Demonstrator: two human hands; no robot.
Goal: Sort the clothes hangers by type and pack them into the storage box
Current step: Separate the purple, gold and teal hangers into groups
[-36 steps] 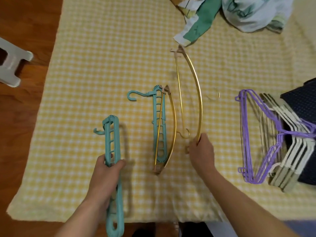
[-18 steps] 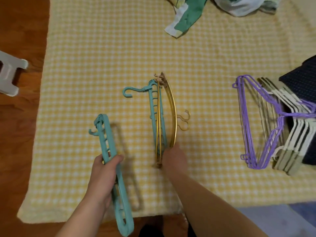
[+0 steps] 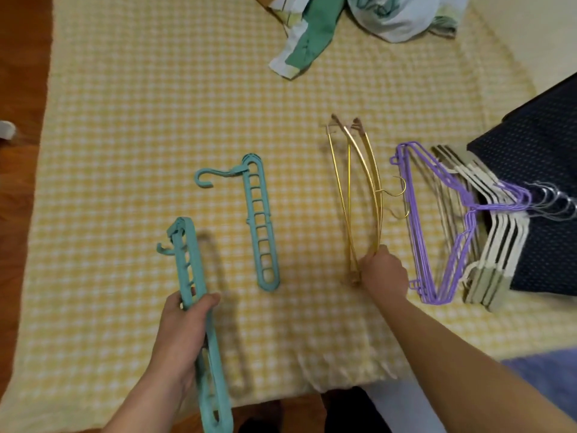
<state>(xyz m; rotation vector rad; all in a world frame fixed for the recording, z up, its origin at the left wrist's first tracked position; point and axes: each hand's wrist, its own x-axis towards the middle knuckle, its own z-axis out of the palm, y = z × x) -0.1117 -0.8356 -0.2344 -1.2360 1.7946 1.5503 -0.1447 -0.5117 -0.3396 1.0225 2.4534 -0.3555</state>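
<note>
While the left hand at lower left grips a teal slotted hanger, a second teal hanger lies flat at centre on the yellow checked cloth. Right of centre, the right hand pinches the gold hangers, just beside the purple hangers and white hangers.

A yellow-and-white checked cloth fills most of the frame. Reddish-brown wooden floor shows along the left edge and again in a strip at the bottom. At the far left edge sits a small part of a pale grey object, too cropped to identify. Crumpled green-and-white fabric lies at the top centre. A cream surface occupies the upper right corner, and a bluish-purple patch the lower right.
</note>
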